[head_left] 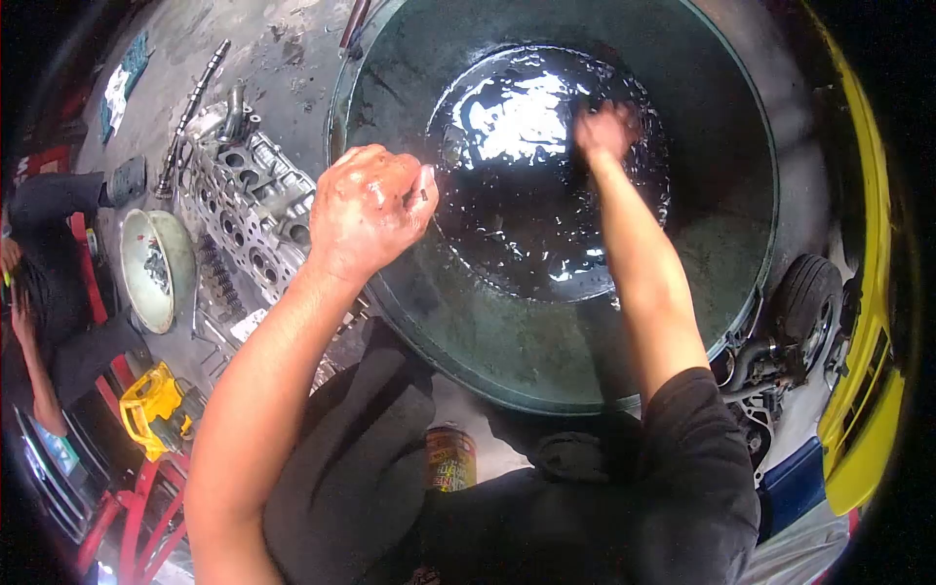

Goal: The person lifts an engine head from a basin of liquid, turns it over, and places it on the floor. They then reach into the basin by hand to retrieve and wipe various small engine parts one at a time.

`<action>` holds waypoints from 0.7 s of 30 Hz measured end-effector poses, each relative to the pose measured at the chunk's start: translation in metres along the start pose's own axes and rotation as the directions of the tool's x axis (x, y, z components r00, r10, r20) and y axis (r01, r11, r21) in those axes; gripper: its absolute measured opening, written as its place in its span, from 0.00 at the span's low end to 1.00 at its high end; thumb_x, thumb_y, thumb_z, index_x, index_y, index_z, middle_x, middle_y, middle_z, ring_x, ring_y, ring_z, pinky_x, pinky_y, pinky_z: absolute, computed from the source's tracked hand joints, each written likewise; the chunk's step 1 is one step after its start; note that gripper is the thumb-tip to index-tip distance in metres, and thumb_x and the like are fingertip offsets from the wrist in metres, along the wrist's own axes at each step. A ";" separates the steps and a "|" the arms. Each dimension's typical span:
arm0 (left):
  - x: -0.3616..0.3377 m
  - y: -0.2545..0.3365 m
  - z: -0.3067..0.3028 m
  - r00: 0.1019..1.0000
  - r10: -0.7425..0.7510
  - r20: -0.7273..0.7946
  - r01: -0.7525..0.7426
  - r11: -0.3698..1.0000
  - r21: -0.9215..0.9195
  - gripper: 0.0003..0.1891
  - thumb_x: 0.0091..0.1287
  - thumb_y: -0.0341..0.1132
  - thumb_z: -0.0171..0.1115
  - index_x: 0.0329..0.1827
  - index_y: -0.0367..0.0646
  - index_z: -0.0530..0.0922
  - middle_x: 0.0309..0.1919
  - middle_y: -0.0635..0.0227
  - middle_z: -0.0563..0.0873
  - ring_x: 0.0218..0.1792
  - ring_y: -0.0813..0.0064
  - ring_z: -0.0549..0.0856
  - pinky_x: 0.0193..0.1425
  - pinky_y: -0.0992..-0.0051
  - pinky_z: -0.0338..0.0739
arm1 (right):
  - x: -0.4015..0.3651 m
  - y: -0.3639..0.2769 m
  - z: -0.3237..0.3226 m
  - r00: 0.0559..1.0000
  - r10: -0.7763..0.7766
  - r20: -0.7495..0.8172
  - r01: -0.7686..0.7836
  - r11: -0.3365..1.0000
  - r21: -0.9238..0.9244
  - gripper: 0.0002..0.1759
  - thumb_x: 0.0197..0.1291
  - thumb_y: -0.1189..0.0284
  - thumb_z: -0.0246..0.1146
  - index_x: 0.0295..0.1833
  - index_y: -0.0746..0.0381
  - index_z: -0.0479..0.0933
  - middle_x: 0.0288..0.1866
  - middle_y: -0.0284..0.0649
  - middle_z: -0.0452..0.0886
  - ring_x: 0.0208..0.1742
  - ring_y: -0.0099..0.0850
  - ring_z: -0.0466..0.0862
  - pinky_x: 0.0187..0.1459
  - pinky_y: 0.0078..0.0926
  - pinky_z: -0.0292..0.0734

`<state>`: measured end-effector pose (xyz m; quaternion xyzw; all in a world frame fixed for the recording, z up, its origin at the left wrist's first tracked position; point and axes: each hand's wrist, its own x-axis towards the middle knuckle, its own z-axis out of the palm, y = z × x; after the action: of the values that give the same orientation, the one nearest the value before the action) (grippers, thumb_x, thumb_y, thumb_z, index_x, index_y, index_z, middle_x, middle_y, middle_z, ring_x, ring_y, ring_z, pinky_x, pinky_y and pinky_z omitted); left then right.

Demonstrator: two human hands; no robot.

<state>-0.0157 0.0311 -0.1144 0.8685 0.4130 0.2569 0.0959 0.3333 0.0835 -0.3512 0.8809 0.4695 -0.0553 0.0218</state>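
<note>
A wide dark green tub (712,331) stands in front of me with a pool of dark, shiny liquid (526,214) at its bottom. My left hand (375,207), wet and smudged, is closed in a fist above the tub's left rim. Whatever may be inside that fist is hidden, though a small dark spot shows by the thumb. My right hand (606,132) reaches down into the right side of the liquid. Its fingers are partly hidden and blurred, so I cannot see whether they grip anything.
Left of the tub lie a metal engine cylinder head (239,210) and a camshaft (195,107). Beyond are a bowl of small parts (146,283), a yellow tool (154,409) and another person's arm (41,385). A can (450,458) stands below; a wheel (811,307) is right.
</note>
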 end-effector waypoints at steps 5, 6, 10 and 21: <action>0.000 0.001 -0.002 1.000 -0.024 -0.014 0.023 0.999 -0.030 0.10 0.55 0.28 0.70 0.21 0.41 0.76 0.17 0.61 0.75 0.22 0.59 0.77 0.28 0.62 0.73 | 0.045 -0.064 -0.013 0.974 -0.090 0.206 0.034 0.965 0.259 0.43 0.67 0.38 0.43 0.70 0.63 0.68 0.80 0.53 0.54 0.79 0.61 0.51 0.75 0.64 0.42; 0.000 0.001 -0.001 1.000 -0.022 -0.019 0.022 0.999 -0.029 0.10 0.55 0.28 0.70 0.21 0.41 0.76 0.17 0.61 0.75 0.22 0.59 0.77 0.28 0.63 0.73 | 0.080 -0.065 0.024 0.942 -0.111 0.316 0.071 0.988 0.135 0.41 0.67 0.39 0.43 0.70 0.62 0.70 0.81 0.54 0.51 0.79 0.62 0.49 0.74 0.68 0.43; 0.000 -0.002 -0.001 1.000 -0.003 -0.011 0.003 1.000 -0.028 0.10 0.55 0.28 0.70 0.21 0.42 0.76 0.17 0.62 0.75 0.22 0.58 0.77 0.29 0.63 0.74 | 0.014 -0.122 -0.011 0.932 -0.291 0.215 0.296 0.955 0.011 0.36 0.67 0.46 0.47 0.70 0.60 0.70 0.80 0.53 0.53 0.80 0.60 0.49 0.74 0.71 0.40; -0.002 0.001 -0.003 0.999 -0.041 0.001 0.041 0.998 0.039 0.11 0.59 0.35 0.66 0.20 0.43 0.77 0.19 0.60 0.79 0.26 0.58 0.82 0.35 0.61 0.78 | -0.177 -0.133 -0.037 0.571 -0.731 0.375 0.761 0.642 0.093 0.29 0.65 0.64 0.46 0.68 0.63 0.72 0.83 0.41 0.51 0.84 0.45 0.44 0.80 0.53 0.23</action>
<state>-0.0177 0.0290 -0.1127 0.8617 0.4356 0.2460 0.0845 0.1279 0.0146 -0.2918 0.5706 0.7847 -0.2096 0.1213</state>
